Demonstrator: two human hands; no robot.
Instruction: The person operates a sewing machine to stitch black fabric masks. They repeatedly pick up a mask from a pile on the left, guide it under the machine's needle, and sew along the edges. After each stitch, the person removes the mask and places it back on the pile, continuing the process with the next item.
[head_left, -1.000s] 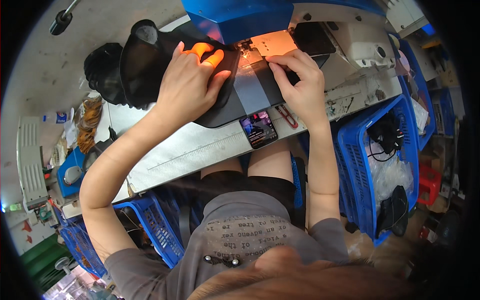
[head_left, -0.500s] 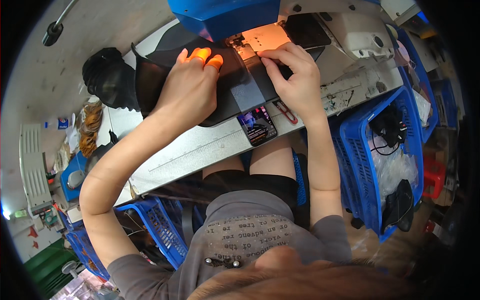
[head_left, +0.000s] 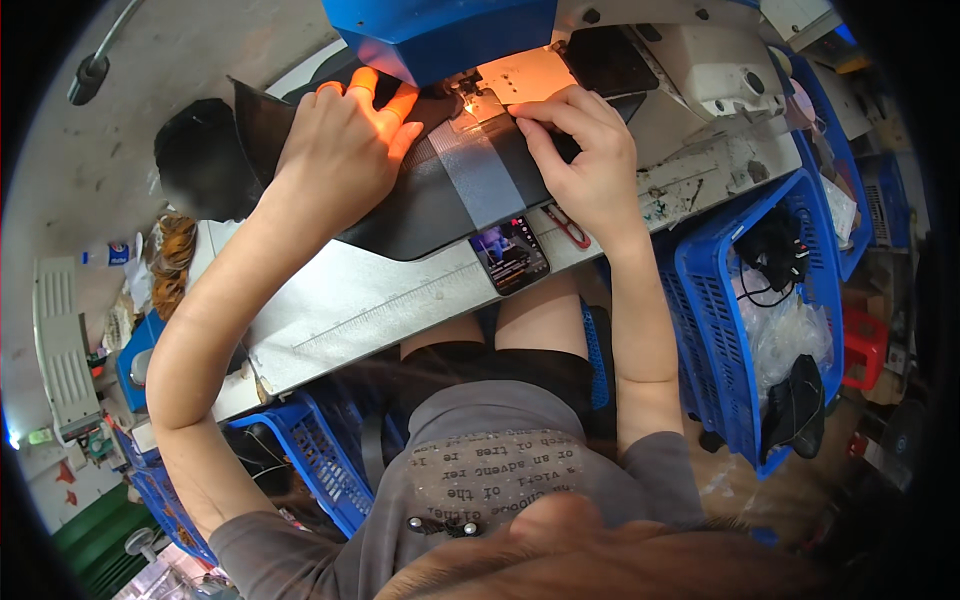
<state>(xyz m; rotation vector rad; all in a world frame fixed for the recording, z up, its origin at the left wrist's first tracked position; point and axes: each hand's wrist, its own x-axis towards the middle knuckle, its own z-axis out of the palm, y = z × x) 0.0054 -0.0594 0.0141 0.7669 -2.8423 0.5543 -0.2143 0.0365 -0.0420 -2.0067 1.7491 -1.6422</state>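
Fabric (head_left: 420,200), black with a grey strip, lies on the counter (head_left: 350,300) under the blue sewing machine (head_left: 440,30). Your left hand (head_left: 340,160) presses flat on it; your right hand (head_left: 585,150) pinches its edge beside the needle. A phone (head_left: 510,255) sits just beside.

I see one lit screen: a smartphone (head_left: 510,256), a dark rectangle with a colourful picture, lying flat at the table's near edge, just past centre toward twelve o'clock. At nine o'clock a small white bottle with a blue and red label (head_left: 112,252) lies on its side.
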